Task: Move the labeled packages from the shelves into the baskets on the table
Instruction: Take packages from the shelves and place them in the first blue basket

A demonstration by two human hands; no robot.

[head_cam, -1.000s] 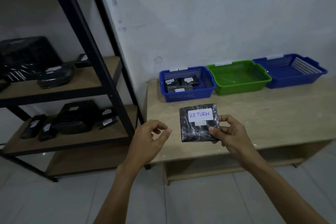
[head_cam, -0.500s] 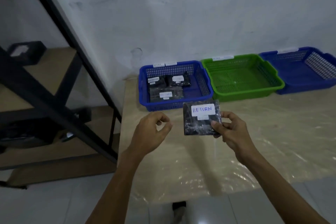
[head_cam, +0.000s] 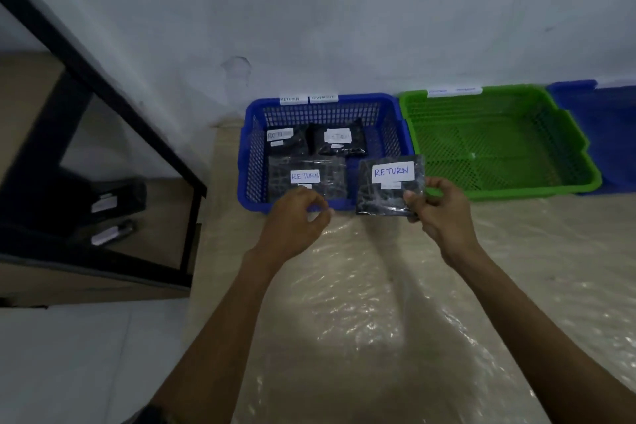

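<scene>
My right hand (head_cam: pixel 442 213) pinches the lower right corner of a black package (head_cam: pixel 385 193) with a white label reading RETURN. The package hangs over the front right corner of the left blue basket (head_cam: pixel 253 162). That basket carries a RETURN tag on its back rim and holds three black labeled packages (head_cam: pixel 309 179). My left hand (head_cam: pixel 296 220) hovers at the basket's front rim, fingers loosely curled, holding nothing.
A green basket (head_cam: pixel 499 193) sits right of the blue one, and another blue basket (head_cam: pixel 612 134) is cut off at the right edge. All stand on a plastic-covered table (head_cam: pixel 395 286) against the wall. The black-framed shelf (head_cam: pixel 103 120) with more packages (head_cam: pixel 113 203) stands at left.
I have stepped closer to the table. My right hand carried the RETURN package forward to the left blue basket's front corner, and my left hand moved along beside it.
</scene>
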